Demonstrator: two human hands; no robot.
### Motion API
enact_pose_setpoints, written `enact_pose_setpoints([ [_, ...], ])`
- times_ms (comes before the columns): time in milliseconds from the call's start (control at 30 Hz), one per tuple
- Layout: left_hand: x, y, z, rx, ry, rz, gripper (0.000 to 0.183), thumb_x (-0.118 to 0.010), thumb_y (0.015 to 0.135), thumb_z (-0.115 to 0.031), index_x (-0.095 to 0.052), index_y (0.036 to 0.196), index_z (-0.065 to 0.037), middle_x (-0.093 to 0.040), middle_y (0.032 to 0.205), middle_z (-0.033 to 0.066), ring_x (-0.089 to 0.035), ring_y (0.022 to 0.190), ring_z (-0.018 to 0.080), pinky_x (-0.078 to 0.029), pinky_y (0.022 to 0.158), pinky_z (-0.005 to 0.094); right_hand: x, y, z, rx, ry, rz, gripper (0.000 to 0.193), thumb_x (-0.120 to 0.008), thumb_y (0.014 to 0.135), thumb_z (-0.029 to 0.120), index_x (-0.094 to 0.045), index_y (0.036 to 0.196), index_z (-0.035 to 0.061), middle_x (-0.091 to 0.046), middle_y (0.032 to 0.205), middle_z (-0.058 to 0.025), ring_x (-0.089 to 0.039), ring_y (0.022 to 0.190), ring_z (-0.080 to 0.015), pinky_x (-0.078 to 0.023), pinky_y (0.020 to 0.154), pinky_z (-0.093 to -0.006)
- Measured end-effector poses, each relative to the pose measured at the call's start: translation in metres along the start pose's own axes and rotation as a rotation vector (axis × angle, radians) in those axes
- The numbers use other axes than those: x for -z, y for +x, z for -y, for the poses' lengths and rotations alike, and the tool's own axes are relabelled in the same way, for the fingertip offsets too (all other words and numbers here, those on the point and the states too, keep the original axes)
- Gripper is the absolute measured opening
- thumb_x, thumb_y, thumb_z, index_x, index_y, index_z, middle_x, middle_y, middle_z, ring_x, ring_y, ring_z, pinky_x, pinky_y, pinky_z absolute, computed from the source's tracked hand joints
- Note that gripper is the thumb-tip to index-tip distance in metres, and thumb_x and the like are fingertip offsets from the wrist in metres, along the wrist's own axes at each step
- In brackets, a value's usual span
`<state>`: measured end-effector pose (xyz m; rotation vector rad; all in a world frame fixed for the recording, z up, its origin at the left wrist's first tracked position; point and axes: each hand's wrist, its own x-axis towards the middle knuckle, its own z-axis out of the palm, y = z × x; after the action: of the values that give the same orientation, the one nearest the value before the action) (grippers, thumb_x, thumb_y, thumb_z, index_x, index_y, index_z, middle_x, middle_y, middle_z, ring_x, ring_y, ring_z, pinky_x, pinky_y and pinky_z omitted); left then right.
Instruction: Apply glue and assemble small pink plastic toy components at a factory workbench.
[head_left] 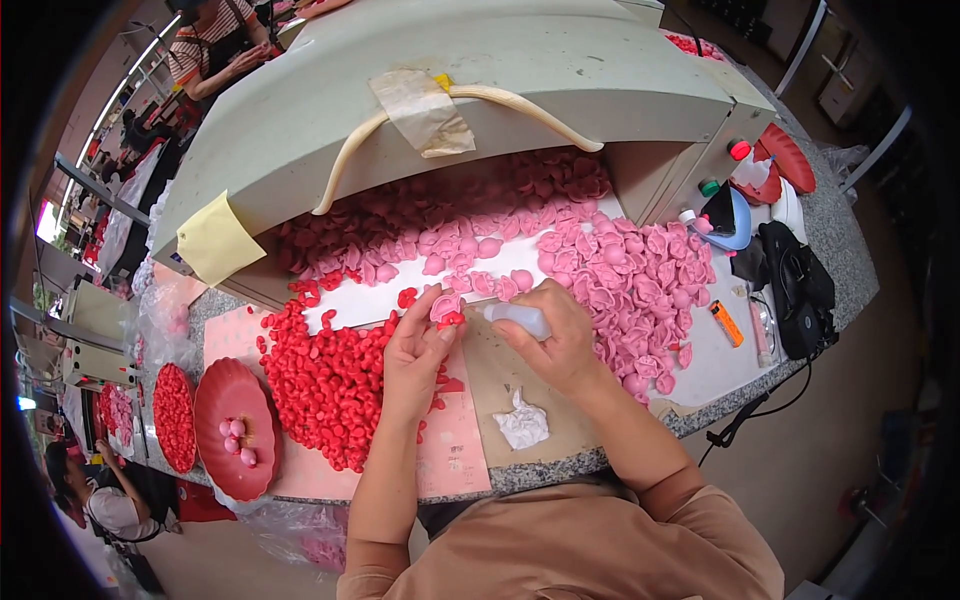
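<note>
Between the thumb and fingers of my left hand is a pink shell-like plastic piece, with a small red piece against its lower edge. My right hand is wrapped round a small translucent squeeze bottle, whose tip points left toward the pink piece. Beside my left hand spreads a heap of small red curved pieces. A pile of pink shell-like pieces lies beyond and to the right of my right hand.
A grey metal housing arches over more pink pieces. At left are a red scalloped tray with several pink balls and a tray of red pieces. A crumpled tissue, an orange cutter and a black bag lie nearby.
</note>
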<state>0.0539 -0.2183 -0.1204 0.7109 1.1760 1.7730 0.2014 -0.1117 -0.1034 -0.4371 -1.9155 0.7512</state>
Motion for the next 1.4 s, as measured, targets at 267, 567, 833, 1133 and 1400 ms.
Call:
enact_pose_setpoints([
  [267, 0.0009, 0.0004, 0.0008, -0.001, -0.001, -0.015, 0.05, -0.053, 0.087, 0.001, -0.036, 0.134, 0.0, -0.051, 0.122, 0.0095, -0.055, 0.103, 0.0143, -0.044, 0.092, 0.0278, 0.0006, -0.0025, -0.0048, 0.037, -0.05, 0.043, 0.027, -0.074, 0.072, 0.017, -0.056, 0.086, 0.0035, -0.054, 0.072, -0.01, -0.055, 0.062, -0.0243, -0.043, 0.055, -0.0325],
  [567, 0.0007, 0.0018, -0.0002, 0.005, -0.065, -0.057, 0.051, -0.053, 0.087, 0.001, -0.034, 0.134, -0.001, -0.05, 0.122, 0.0105, -0.053, 0.107, 0.016, -0.045, 0.093, 0.0296, -0.0006, -0.0012, -0.0062, -0.027, 0.006, 0.031, 0.025, -0.072, 0.075, 0.019, -0.055, 0.086, 0.0033, -0.054, 0.072, -0.0096, -0.054, 0.061, -0.0221, -0.042, 0.054, -0.0313],
  [833, 0.0047, 0.0027, 0.0044, -0.001, -0.077, -0.016, 0.04, -0.054, 0.087, 0.002, -0.04, 0.125, -0.003, -0.05, 0.123, 0.0117, -0.053, 0.109, 0.0172, -0.046, 0.094, 0.0327, 0.0014, -0.0012, -0.0043, -0.036, -0.005, 0.059, 0.023, -0.07, 0.077, 0.017, -0.054, 0.086, 0.0029, -0.055, 0.074, -0.0103, -0.055, 0.062, -0.0221, -0.042, 0.054, -0.0311],
  [1133, 0.0035, 0.0014, 0.0023, 0.02, -0.065, -0.028, 0.042, -0.054, 0.087, 0.001, -0.04, 0.127, -0.001, -0.05, 0.124, 0.0113, -0.053, 0.11, 0.0171, -0.046, 0.094, 0.0322, 0.0023, -0.0008, -0.0047, -0.036, -0.004, 0.058, 0.024, -0.071, 0.076, 0.018, -0.054, 0.085, 0.0035, -0.055, 0.072, -0.0102, -0.055, 0.061, -0.0233, -0.042, 0.054, -0.0316],
  [1400, 0.008, 0.002, 0.0031, 0.058, -0.155, -0.026, 0.044, -0.053, 0.09, -0.006, -0.039, 0.131, -0.001, -0.052, 0.121, 0.0098, -0.055, 0.107, 0.0181, -0.046, 0.095, 0.036, 0.0029, -0.0031, -0.0056, -0.115, 0.093, 0.039, 0.023, -0.066, 0.082, 0.022, -0.054, 0.085, 0.0023, -0.056, 0.071, -0.006, -0.053, 0.061, -0.0131, -0.041, 0.054, -0.0256],
])
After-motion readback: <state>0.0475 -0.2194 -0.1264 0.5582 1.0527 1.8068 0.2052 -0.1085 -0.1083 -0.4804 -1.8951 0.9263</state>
